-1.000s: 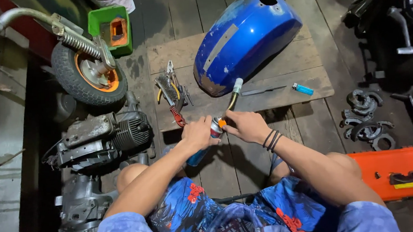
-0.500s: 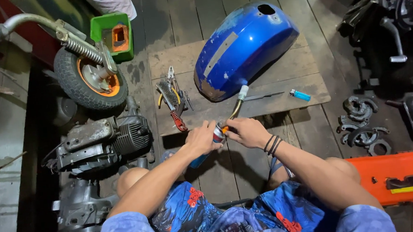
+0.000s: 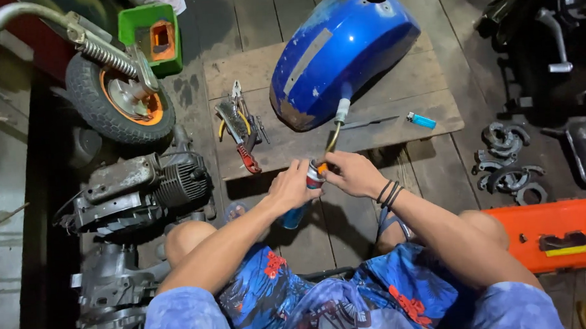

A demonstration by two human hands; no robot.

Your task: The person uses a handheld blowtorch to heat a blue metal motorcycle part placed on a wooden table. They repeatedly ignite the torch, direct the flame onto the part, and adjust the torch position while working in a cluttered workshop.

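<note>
My left hand [image 3: 293,185] grips a blue gas canister [image 3: 296,213] tilted toward the floor, its red and white top at my fingers. My right hand [image 3: 352,173] holds the head of a torch nozzle [image 3: 337,124] fitted on that canister; the thin tube ends in a white tip close to the lower edge of a blue scooter body panel [image 3: 340,50]. The panel lies on a wooden board [image 3: 399,121]. Both hands meet just in front of the board's near edge.
Pliers and hand tools [image 3: 240,124] lie on the board's left part, a small blue lighter [image 3: 421,120] on its right. A wheel with orange rim [image 3: 123,100], a green box [image 3: 153,34] and an engine [image 3: 142,190] sit left. Metal clamps [image 3: 506,161] and an orange panel [image 3: 558,233] lie right.
The view has shifted slightly; my hands stay together on the canister and nozzle, with the nozzle tip now nearer the blue panel's lower edge.
</note>
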